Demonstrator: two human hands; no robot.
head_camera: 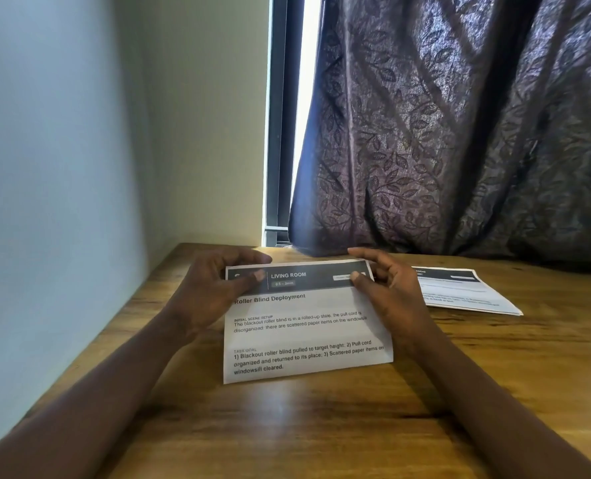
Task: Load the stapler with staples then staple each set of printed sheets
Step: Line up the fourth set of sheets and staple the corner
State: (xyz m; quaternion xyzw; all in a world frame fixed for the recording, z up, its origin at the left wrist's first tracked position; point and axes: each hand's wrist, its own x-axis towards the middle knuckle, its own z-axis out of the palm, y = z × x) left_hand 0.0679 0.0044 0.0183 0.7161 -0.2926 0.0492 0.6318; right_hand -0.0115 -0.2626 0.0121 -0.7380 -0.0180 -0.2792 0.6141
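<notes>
Hands pinch top corners of printed sheets [304,326] lifted over wooden table [287,426]: left hand [207,292] at left corner, right hand [387,292] at right. Header reads "LIVING ROOM", title "Roller Blind Deployment". Second sheet set [466,292] lies flat to the right, near leaf-patterned curtain [460,133].

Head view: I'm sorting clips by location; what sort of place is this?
Probably a home study corner: brown wooden desk against a pale painted wall, dark leaf-patterned fabric curtain over a dark-framed window, plus white printed sheets.
</notes>
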